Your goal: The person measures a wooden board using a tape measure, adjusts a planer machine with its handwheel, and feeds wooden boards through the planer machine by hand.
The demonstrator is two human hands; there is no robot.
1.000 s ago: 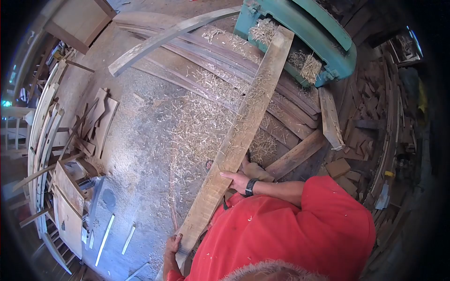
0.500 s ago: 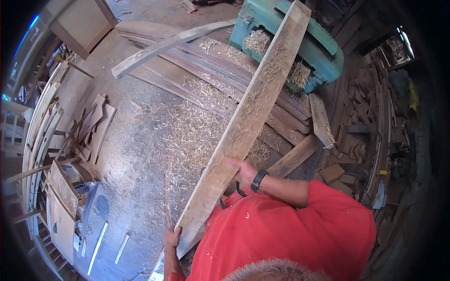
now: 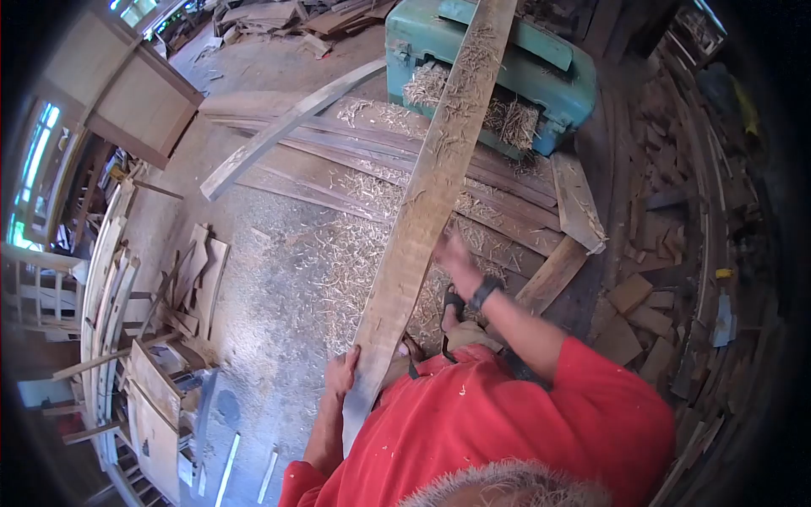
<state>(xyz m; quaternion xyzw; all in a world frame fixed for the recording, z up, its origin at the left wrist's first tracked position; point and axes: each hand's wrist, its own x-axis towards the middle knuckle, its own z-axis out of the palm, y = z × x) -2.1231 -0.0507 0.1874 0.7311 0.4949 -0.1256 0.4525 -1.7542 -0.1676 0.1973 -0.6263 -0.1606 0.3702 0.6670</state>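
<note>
A long wooden plank [image 3: 405, 262] runs from the teal machine at the top down to my body, with shavings scattered over its upper part. My left hand [image 3: 342, 369] grips the plank's left edge near its lower end, fingers wrapped round the side. At the opposite edge, further up, is my right hand [image 3: 457, 256], a dark band on its wrist. Motion smears its fingers, and whether they touch the plank is unclear. The teal machine [image 3: 570, 97] looks like a planer; clumps of shavings [image 3: 511, 121] fill its opening below the plank.
Several boards [image 3: 338, 156] lie on the floor before the machine, among loose shavings [image 3: 355, 245]. A curved beam [image 3: 287, 135] lies across them. Offcuts [image 3: 629, 296] are piled right; scrap panels [image 3: 215, 279] and a rack of strips [image 3: 110, 296] stand left.
My right hand has moved from the plank's top face to its right edge. The plank appears steeper in view, and the view has shifted. My left hand keeps its grip.
</note>
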